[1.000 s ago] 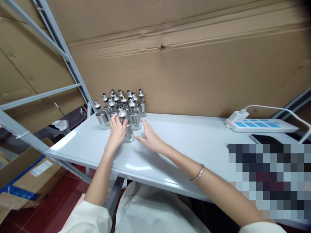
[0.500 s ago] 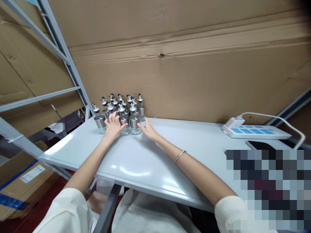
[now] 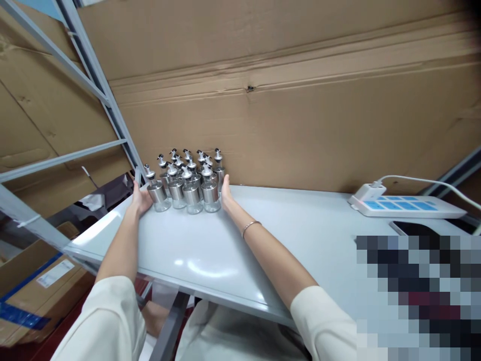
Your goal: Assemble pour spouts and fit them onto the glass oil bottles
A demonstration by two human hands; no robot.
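Several glass oil bottles [image 3: 191,190] with steel sleeves and pourer tops stand upright in a tight cluster at the back left of the white table [image 3: 180,245]. My left hand [image 3: 142,199] is beside the leftmost oil bottle [image 3: 158,193], flat, with its fingers stretched out along the cluster's left side. On the opposite side, my right hand [image 3: 226,193] is held upright with straight fingers, next to the front right oil bottle [image 3: 210,194]. Neither hand is wrapped round a bottle. The rear bottles are partly hidden behind the front ones.
A large cardboard sheet [image 3: 281,130] rises behind the table. On the right lie a power strip [image 3: 406,205] with a plugged-in charger [image 3: 370,193] and a dark phone [image 3: 413,228]. A metal shelf frame [image 3: 116,110] borders the left. A cardboard box [image 3: 48,286] sits below it.
My left hand has moved left from the front bottles to the cluster's outer left side. My right hand has flattened along the right side. The front bottles stand in a more even row.
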